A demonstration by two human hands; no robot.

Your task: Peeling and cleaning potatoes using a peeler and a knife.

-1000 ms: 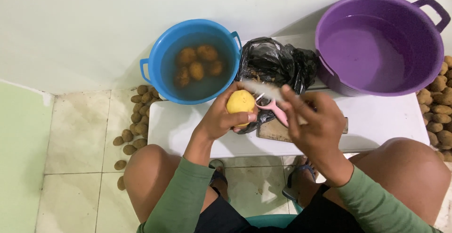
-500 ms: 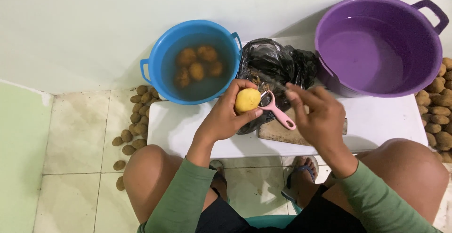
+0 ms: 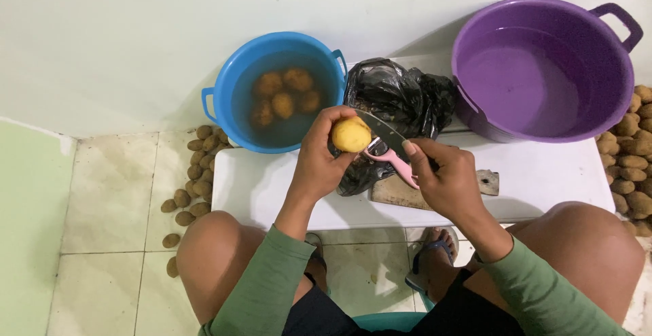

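My left hand [image 3: 318, 167] grips a peeled yellow potato [image 3: 351, 134] above the white table's [image 3: 265, 186] back edge. Closed around a knife handle, my right hand [image 3: 449, 181] points the dark knife blade [image 3: 380, 129] up-left so that it touches the potato's right side. A pink peeler [image 3: 401, 167] lies just under the blade, its handle reaching into my right hand; I cannot tell whether that hand holds it as well.
A blue basin [image 3: 216, 98] of water with several unpeeled potatoes stands at the back left. An empty purple basin [image 3: 543, 131] stands back right, a black plastic bag [image 3: 407, 98] between them. A wooden board [image 3: 394, 193] lies on the table. Potato piles [image 3: 195, 173] cover the floor on both sides.
My left hand has turned the potato and lifted it slightly. My right hand moved left and brought the knife blade against the potato.
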